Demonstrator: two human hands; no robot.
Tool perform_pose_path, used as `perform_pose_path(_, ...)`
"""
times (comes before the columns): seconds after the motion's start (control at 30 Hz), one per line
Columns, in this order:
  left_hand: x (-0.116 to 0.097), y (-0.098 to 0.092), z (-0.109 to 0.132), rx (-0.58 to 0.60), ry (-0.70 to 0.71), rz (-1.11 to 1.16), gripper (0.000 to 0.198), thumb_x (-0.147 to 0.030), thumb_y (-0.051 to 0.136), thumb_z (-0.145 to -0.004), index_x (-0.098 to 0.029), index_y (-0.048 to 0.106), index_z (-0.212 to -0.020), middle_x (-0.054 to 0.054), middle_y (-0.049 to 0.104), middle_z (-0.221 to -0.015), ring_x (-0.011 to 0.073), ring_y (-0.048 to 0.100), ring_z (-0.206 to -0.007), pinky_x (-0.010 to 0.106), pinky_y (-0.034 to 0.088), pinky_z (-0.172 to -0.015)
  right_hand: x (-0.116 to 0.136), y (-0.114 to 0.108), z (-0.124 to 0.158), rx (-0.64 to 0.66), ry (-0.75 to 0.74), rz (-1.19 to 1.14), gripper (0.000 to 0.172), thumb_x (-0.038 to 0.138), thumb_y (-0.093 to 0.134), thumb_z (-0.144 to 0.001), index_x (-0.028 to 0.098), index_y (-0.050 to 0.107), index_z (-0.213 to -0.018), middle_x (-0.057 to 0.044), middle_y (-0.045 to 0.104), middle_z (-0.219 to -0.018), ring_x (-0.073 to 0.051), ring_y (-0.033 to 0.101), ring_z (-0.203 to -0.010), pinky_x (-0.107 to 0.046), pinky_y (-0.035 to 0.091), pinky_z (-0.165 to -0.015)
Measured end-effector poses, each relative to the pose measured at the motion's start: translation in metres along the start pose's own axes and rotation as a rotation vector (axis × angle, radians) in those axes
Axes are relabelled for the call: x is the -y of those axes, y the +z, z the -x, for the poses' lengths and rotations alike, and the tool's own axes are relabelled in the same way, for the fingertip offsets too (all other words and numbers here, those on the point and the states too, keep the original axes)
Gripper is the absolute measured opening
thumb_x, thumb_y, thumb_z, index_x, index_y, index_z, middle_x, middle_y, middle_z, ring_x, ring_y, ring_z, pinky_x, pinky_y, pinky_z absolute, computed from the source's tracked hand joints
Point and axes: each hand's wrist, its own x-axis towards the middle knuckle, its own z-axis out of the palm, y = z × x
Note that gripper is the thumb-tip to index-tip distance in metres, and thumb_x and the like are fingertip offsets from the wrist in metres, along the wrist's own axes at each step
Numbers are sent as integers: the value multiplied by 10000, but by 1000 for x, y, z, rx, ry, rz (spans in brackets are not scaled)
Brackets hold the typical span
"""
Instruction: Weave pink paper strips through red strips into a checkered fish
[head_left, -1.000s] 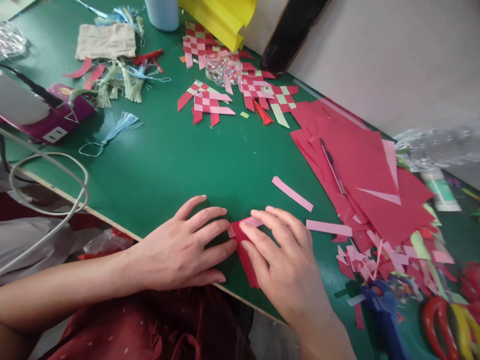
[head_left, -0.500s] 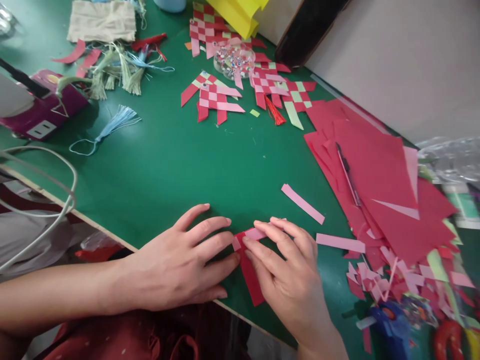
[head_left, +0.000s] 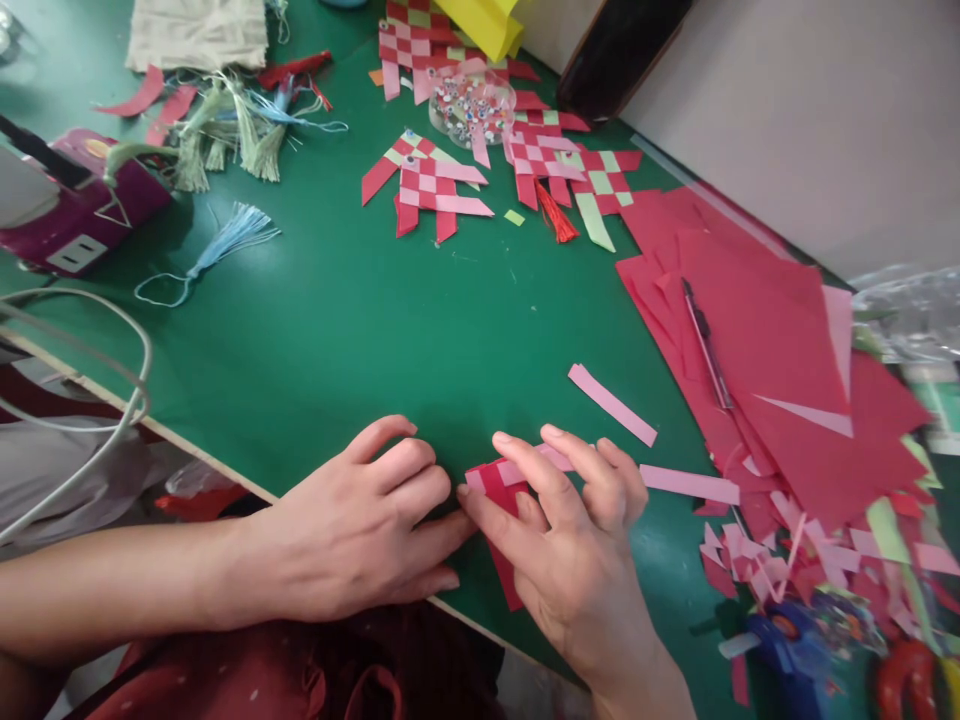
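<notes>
Near the front edge of the green table (head_left: 337, 320), my left hand (head_left: 360, 525) rests palm down with its fingers curled, their tips against a red paper strip (head_left: 499, 520). My right hand (head_left: 570, 540) pinches a pink paper strip (head_left: 517, 468) that crosses the red one, thumb and fingers closed on the papers. Two loose pink strips (head_left: 611, 403) (head_left: 690, 484) lie just to the right of my hands.
A pile of red paper sheets (head_left: 757, 340) with a pen (head_left: 705, 340) covers the right side. Woven red-and-pink paper pieces (head_left: 435, 190) and a dish of googly eyes (head_left: 471, 100) lie at the back. Tassels (head_left: 225, 235), a purple device (head_left: 82, 215), a cable (head_left: 112, 330), paper scraps (head_left: 780, 550) and a glue gun (head_left: 787, 640) surround the area.
My left fingers have curled in from lying flat. My right fingers have lifted and bent, pinching the pink strip over the red one. The view has shifted slightly.
</notes>
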Motion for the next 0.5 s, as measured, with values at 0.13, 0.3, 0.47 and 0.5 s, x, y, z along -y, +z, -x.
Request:
perform_pose_path(0.13,0,0,-1,8,3,-8,339,-496,555,-933,-251,642,-1151,22,568,-875,231,478,-907,461,327,-999,0,-3,-1,-15,2,35,298,144,544,-937,363,724,-1028,-21,629,-1274,-294,436,-1242,-615,280,-1074)
perform_pose_path(0.3,0,0,-1,9,3,-4,354,-490,550,-940,-251,634,-1187,23,584,-897,232,488,-933,472,318,-1021,-5,-4,1,-21,27,17,411,37,558,-890,372,706,-1076,-15,603,-1300,-293,446,-1252,-612,311,-1068)
perform_pose_path(0.47,1,-1,0,30,38,-1,368,-468,519,-967,-242,620,-1241,27,637,-1100,242,498,-1077,503,263,-1098,-19,-7,6,-128,116,-21,271,84,624,-869,276,705,-1043,-67,615,-1258,-337,480,-1238,-602,388,-1015)
perform_pose_path(0.5,1,-1,0,28,46,-7,370,-461,517,-971,-237,618,-1248,28,635,-1162,245,495,-1109,512,247,-1116,-20,-7,6,-136,124,-27,248,100,641,-866,269,702,-1037,-68,627,-1237,-337,493,-1227,-598,398,-1007)
